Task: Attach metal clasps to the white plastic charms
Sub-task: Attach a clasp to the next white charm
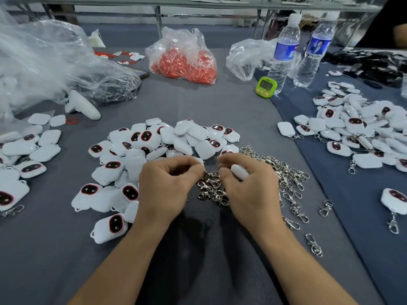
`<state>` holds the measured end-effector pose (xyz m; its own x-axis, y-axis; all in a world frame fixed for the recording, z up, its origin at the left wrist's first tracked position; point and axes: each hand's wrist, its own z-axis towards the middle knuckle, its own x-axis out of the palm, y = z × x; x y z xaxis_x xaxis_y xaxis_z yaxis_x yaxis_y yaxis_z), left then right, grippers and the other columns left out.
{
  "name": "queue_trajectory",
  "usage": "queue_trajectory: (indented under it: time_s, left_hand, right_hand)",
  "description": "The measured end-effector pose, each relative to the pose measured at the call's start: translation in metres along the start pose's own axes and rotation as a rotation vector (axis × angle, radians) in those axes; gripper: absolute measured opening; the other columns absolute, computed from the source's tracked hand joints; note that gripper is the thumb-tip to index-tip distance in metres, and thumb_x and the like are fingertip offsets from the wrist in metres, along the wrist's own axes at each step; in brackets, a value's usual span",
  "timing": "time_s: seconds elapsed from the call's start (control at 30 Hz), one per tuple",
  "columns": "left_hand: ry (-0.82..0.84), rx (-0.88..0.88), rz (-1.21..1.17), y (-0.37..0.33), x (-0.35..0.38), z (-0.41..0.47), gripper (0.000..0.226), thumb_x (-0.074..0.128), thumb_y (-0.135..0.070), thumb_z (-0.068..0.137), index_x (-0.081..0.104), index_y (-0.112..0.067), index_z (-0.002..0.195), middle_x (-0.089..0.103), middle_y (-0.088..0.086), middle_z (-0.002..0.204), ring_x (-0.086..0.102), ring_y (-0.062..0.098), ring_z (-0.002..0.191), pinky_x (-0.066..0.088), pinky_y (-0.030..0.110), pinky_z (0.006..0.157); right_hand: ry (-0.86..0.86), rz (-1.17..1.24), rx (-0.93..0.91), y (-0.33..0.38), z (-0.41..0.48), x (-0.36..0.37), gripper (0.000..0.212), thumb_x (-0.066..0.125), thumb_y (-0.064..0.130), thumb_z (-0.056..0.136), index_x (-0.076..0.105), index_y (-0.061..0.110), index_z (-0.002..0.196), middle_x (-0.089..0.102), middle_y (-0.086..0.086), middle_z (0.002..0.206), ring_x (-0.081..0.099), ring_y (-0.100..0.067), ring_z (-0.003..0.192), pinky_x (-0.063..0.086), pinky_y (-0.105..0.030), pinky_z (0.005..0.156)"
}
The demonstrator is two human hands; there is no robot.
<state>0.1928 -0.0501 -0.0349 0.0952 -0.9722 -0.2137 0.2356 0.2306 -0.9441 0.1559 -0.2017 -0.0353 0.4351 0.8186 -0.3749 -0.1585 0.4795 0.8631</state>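
Note:
My left hand and my right hand meet at the table's middle, over a heap of silver metal clasps. The left fingertips pinch a metal clasp between the two hands. In my right hand's curled fingers sits a white plastic charm, only its rounded edge showing. A pile of white charms with dark, red-rimmed faces lies just beyond and left of my hands.
Charms with clasps on them are heaped at the right; more charms lie at the left edge. Farther back: a bag of red parts, clear bags, two water bottles, a green timer, a white controller.

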Motion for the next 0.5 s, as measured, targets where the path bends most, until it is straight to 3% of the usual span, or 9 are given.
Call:
queue_trajectory:
  time_s: [0.1, 0.17, 0.23, 0.3, 0.37, 0.43, 0.5]
  left_hand:
    - [-0.189, -0.023, 0.019, 0.001, -0.005, 0.005, 0.013, 0.077, -0.038, 0.071, 0.076, -0.049, 0.078, 0.074, -0.020, 0.074, 0.070, 0.001, 0.070, 0.053, 0.022, 0.069]
    - [-0.262, -0.019, 0.075, 0.000, -0.008, 0.006, 0.017, 0.076, -0.038, 0.074, 0.073, -0.054, 0.077, 0.073, -0.024, 0.074, 0.069, 0.001, 0.071, 0.052, 0.022, 0.069]
    - [-0.282, -0.003, 0.118, -0.001, -0.009, 0.006, 0.020, 0.076, -0.037, 0.077, 0.071, -0.056, 0.074, 0.072, -0.027, 0.074, 0.068, 0.000, 0.073, 0.049, 0.020, 0.068]
    - [-0.279, 0.013, 0.158, -0.002, -0.009, 0.006, 0.024, 0.078, -0.033, 0.078, 0.070, -0.054, 0.069, 0.071, -0.028, 0.074, 0.068, 0.000, 0.074, 0.047, 0.018, 0.068]
    - [-0.284, 0.039, 0.228, -0.002, -0.008, 0.004, 0.023, 0.078, -0.032, 0.079, 0.069, -0.050, 0.068, 0.070, -0.029, 0.072, 0.067, 0.001, 0.077, 0.046, 0.018, 0.070]
    - [-0.310, 0.150, 0.418, -0.003, -0.009, 0.000, 0.014, 0.077, -0.031, 0.080, 0.072, -0.043, 0.075, 0.067, -0.026, 0.068, 0.063, 0.005, 0.080, 0.043, 0.023, 0.074]
    - [-0.376, 0.369, 0.660, -0.002, -0.010, -0.001, 0.005, 0.077, -0.028, 0.080, 0.076, -0.032, 0.078, 0.066, -0.019, 0.067, 0.061, 0.015, 0.079, 0.039, 0.030, 0.078]
  right_hand:
    - [0.176, -0.153, -0.160, 0.005, -0.007, 0.002, 0.039, 0.061, -0.003, 0.088, 0.077, 0.024, 0.112, 0.076, 0.014, 0.106, 0.066, -0.001, 0.106, 0.045, -0.011, 0.097]
    - [0.429, -0.319, -0.279, 0.007, -0.010, 0.006, 0.045, 0.057, -0.003, 0.085, 0.078, 0.024, 0.114, 0.073, 0.012, 0.122, 0.053, -0.004, 0.127, 0.028, -0.013, 0.112]
    - [0.589, -0.417, -0.295, 0.005, -0.008, 0.009, 0.040, 0.059, 0.007, 0.092, 0.074, 0.028, 0.124, 0.065, 0.014, 0.138, 0.039, -0.002, 0.139, 0.007, -0.013, 0.115]
    - [0.574, -0.463, -0.263, -0.002, -0.004, 0.006, 0.037, 0.057, 0.016, 0.099, 0.069, 0.032, 0.129, 0.060, 0.016, 0.143, 0.038, 0.001, 0.140, 0.000, -0.017, 0.117]
    - [0.484, -0.592, -0.241, -0.008, -0.001, 0.001, 0.037, 0.053, 0.012, 0.098, 0.069, 0.032, 0.125, 0.064, 0.016, 0.135, 0.046, -0.003, 0.135, 0.003, -0.029, 0.123]
    - [0.335, -0.671, -0.214, -0.013, 0.002, -0.003, 0.033, 0.055, 0.006, 0.094, 0.074, 0.026, 0.112, 0.071, 0.008, 0.120, 0.056, -0.013, 0.121, 0.018, -0.036, 0.123]
    - [0.146, -0.525, -0.175, -0.016, 0.003, -0.003, 0.028, 0.062, 0.002, 0.090, 0.078, 0.019, 0.106, 0.073, 0.001, 0.111, 0.057, -0.017, 0.110, 0.034, -0.032, 0.111]
